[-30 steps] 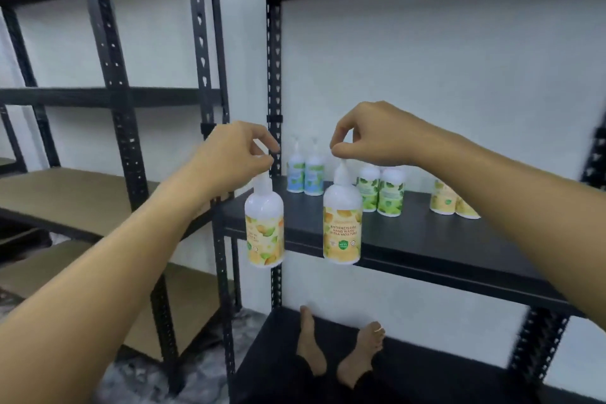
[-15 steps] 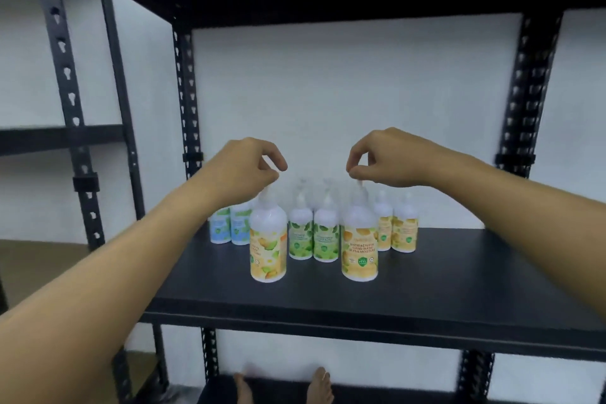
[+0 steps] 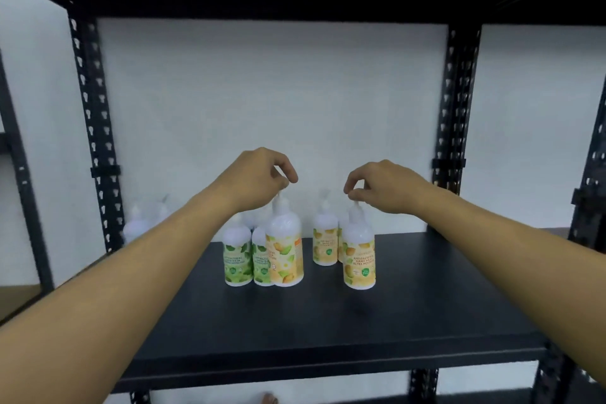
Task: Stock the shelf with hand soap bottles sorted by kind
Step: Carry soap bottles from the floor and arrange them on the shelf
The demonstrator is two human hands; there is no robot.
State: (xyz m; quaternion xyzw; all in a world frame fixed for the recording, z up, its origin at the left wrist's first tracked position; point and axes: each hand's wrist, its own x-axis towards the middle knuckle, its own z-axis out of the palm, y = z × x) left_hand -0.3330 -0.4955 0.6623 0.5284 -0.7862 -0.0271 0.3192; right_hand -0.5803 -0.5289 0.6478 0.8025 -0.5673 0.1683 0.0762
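Each hand pinches a yellow bottle by its pump, upright on the shelf (image 3: 328,321): the left hand (image 3: 259,179) with its bottle (image 3: 284,252) touching the green bottles (image 3: 237,256), the right hand (image 3: 377,187) with its bottle (image 3: 359,256) just before the yellow pair (image 3: 325,244).

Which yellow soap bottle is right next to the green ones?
The yellow bottle held by the left hand. It stands against the green bottles; the right hand holds its yellow bottle further right, by the other yellow ones.
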